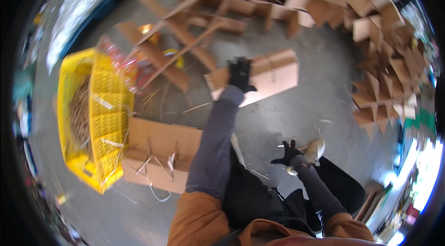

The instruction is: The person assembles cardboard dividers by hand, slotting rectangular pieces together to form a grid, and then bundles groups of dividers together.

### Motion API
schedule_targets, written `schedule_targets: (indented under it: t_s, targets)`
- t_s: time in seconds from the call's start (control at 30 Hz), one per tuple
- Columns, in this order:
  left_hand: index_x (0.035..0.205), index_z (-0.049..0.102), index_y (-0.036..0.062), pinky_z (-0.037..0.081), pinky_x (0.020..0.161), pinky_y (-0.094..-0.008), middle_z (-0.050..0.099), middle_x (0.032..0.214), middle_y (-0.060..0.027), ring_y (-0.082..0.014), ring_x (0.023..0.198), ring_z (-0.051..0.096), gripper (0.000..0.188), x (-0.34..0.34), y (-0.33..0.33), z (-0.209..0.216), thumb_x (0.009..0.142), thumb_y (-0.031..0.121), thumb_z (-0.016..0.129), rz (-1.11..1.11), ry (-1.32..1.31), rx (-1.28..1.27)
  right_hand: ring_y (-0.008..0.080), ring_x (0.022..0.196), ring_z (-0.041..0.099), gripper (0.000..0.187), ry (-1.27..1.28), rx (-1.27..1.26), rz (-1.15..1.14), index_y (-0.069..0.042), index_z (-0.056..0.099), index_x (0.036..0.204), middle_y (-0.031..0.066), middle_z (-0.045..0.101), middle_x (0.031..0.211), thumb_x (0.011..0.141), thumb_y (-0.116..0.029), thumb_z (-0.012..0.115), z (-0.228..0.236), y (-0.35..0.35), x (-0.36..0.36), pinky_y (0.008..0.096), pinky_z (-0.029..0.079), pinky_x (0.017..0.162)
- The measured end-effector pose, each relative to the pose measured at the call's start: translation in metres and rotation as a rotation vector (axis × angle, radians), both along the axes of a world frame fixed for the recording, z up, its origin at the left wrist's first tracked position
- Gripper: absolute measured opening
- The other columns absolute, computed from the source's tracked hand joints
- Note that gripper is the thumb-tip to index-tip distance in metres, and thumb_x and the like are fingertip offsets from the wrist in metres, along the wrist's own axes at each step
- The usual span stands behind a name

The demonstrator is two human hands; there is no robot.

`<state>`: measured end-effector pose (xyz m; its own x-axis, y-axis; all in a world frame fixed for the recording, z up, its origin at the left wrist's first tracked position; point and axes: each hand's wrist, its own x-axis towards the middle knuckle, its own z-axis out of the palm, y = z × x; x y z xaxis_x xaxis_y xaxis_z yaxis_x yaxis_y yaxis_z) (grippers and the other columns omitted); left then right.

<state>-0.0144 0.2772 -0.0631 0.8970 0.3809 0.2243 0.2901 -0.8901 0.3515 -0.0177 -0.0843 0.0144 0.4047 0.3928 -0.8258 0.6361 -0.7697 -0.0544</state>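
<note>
the single head view is looking steeply down from the person's head at a grey concrete floor (296, 107), tilting slightly forward. the person's own forearms are entering from the lower edge, close below the lens. the fisheye is bending the surroundings toward the dark rim.

Counted on the floor (301, 107): 1 yellow plastic crate (99, 116) at the left, tipped on its side, with 1 mass of straw-like filling (79, 116) inside. 1 flattened cardboard box (273, 77) at the centre, touched by the left of 2 black-gloved hands (241, 73); the right hand (288, 153) near the lower right, spread. 1 open cardboard box (160, 155) near, just right of the crate, with loose white straps on it. 1 heap of folded cardboard pieces (371, 37) along the far and right side, too many and too overlapped to count. 1 cluster of brown cardboard strips (176, 42) far left of centre, number unclear.
</note>
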Motion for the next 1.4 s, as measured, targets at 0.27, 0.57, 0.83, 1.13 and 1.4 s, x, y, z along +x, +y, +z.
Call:
schedule_targets:
  t_s: [0.27, 0.57, 0.83, 1.13, 1.4]
  targets:
    - [0.140, 0.025, 0.0078, 0.011, 0.104, -0.0624, 0.022, 0.144, -0.0240, -0.0428, 0.133, 0.016, 0.102, -0.047, -0.082, 0.013, 0.064, 0.061, 0.066, 0.020, 0.076, -0.033, 0.0201, 0.075, 0.059, 0.041, 0.553, 0.503, -1.771, -0.014, 0.059, 0.097, 0.0021, 0.061, 0.084, 0.075, -0.047, 0.069, -0.104, 0.052, 0.045, 0.0375, 0.049, 0.066]
    - [0.122, 0.048, 0.0079, 0.030, 0.097, -0.0499, 0.045, 0.127, -0.0126, -0.0332, 0.118, 0.041, 0.065, 0.010, -0.101, 0.001, 0.069, 0.036, 0.072, -0.063, 0.031, -0.042, 0.0175, 0.088, 0.062, 0.036, -0.002, 1.052, -1.407, -0.001, 0.062, 0.104, 0.0101, 0.066, 0.093, 0.080, -0.028, 0.068, -0.102, 0.042, 0.092, 0.0326, 0.050, 0.074]
    - [0.102, 0.057, 0.0075, 0.042, 0.078, -0.0425, 0.052, 0.094, -0.0100, -0.0299, 0.091, 0.050, 0.051, 0.049, -0.142, 0.014, 0.058, 0.024, 0.078, -0.208, -0.056, -0.126, 0.0308, 0.092, 0.063, 0.039, -0.385, 0.987, -1.081, -0.003, 0.055, 0.112, 0.0187, 0.065, 0.097, 0.083, -0.029, 0.062, 0.030, -0.053, 0.105, 0.0368, 0.049, 0.076]
    - [0.094, 0.059, 0.0125, 0.048, 0.065, -0.0362, 0.054, 0.093, -0.0040, -0.0234, 0.084, 0.057, 0.016, 0.021, -0.234, 0.053, 0.078, 0.010, 0.058, -0.406, 0.084, -0.341, 0.0419, 0.074, 0.060, 0.042, -0.344, 0.439, -0.754, -0.009, 0.051, 0.109, 0.0226, 0.063, 0.079, 0.085, -0.043, 0.049, 0.070, -0.053, 0.083, 0.0508, 0.046, 0.066]
    - [0.097, 0.060, 0.0116, 0.048, 0.068, -0.0343, 0.056, 0.090, -0.0054, -0.0225, 0.086, 0.058, 0.017, 0.005, -0.263, 0.063, 0.082, 0.014, 0.053, -0.520, 0.110, -0.292, 0.0381, 0.077, 0.063, 0.031, -0.249, 0.212, -0.792, -0.007, 0.054, 0.105, 0.0205, 0.064, 0.081, 0.085, -0.031, 0.049, -0.036, -0.049, 0.040, 0.0480, 0.048, 0.068]
